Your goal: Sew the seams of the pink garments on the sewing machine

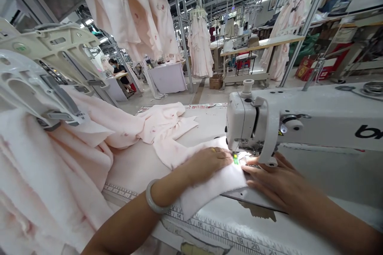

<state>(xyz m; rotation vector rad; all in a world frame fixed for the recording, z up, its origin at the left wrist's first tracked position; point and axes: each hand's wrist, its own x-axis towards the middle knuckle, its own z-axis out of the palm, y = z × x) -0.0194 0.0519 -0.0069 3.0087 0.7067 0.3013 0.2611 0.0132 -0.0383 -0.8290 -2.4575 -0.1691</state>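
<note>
My left hand (pixel 206 163) lies flat on a pale pink fleece garment (pixel 215 183), fingers together and pointing at the presser foot. A pale bangle (pixel 151 197) circles my left wrist. My right hand (pixel 272 179) is on the other side of the needle, fingers stretched out, its tips touching the fabric's right edge. Between the hands, the green-marked presser foot (pixel 235 158) of the white sewing machine (pixel 248 119) sits over the fabric under a bright lamp. Part of my right fingers is hidden behind the machine's white guard (pixel 267 135).
More of the garment trails left across the table (pixel 131 167), towards a white hanger clamp (pixel 60 115) holding pink fabric. A ruler strip (pixel 221 233) runs along the front edge. Pink garments (pixel 128 12) hang overhead. Behind are worktables (pixel 263 44) and a seated person (pixel 119 71).
</note>
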